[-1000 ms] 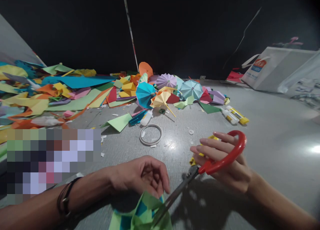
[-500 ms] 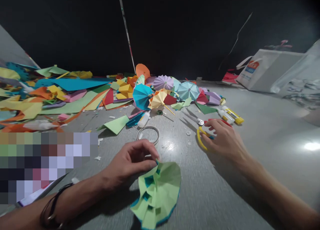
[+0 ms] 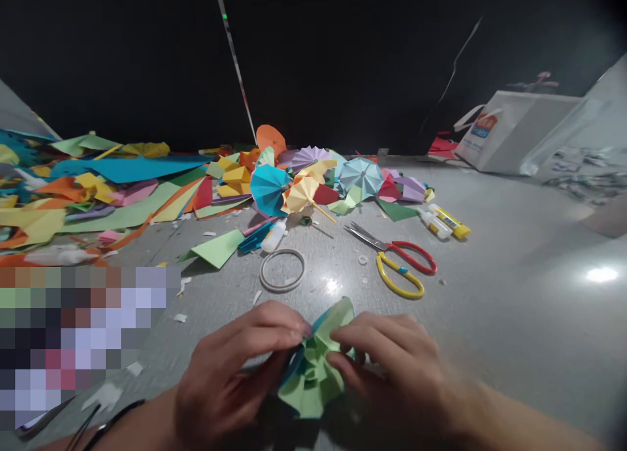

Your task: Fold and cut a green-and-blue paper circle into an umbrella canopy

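Between my hands is a pleated piece of green paper point(image 3: 316, 399) with blue on its back and small cut-outs along its folds. My left hand point(image 3: 240, 359) pinches its left edge, the fingers pressed together. On the other side, my right hand point(image 3: 392, 359) grips the right edge between thumb and fingertips. Scissors point(image 3: 385, 245) with one red and one yellow handle lie on the table just beyond my right hand, blades slightly apart. A grey ring point(image 3: 263, 278), like a roll of tape, lies beyond my left hand.
Folded paper umbrellas point(image 3: 361, 177) and coloured scraps point(image 3: 137, 211) pile along the back and left. A small white bottle point(image 3: 274, 237) lies near the ring. A glue bottle point(image 3: 435, 225) and a yellow tube point(image 3: 453, 222) lie at right. A white bag point(image 3: 519, 134) stands far right.
My right hand has let go of the scissors, which now lie on the table, and has come back to take the green paper. The paper is now more gathered, held by both hands.
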Demonstrator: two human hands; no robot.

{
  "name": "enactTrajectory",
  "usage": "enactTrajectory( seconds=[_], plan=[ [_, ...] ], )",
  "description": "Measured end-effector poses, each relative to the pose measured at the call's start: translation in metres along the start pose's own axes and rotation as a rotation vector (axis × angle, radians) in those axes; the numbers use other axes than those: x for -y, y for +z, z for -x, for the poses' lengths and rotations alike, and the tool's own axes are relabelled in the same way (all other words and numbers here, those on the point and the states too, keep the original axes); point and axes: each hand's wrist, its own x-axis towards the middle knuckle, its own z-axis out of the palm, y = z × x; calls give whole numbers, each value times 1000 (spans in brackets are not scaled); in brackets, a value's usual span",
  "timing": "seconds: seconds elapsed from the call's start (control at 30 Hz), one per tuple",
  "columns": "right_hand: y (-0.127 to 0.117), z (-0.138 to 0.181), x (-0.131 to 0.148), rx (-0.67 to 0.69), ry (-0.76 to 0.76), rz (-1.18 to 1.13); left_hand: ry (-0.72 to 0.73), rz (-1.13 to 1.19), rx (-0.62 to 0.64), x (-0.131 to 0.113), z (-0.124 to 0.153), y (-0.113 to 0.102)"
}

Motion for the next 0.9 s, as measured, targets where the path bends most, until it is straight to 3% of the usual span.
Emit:
enactTrajectory(
  seconds=[0.3, 0.67, 0.9],
  plan=[
    [6, 3, -1, 123, -58, -27, 93, -84, 89, -4, 2, 4],
    [7, 4, -11, 123, -140, -109, 38, -20, 94, 5, 2, 9],
    [4, 1, -10, 164, -158, -114, -9, -62, 165, 8, 3, 8]
  ],
)
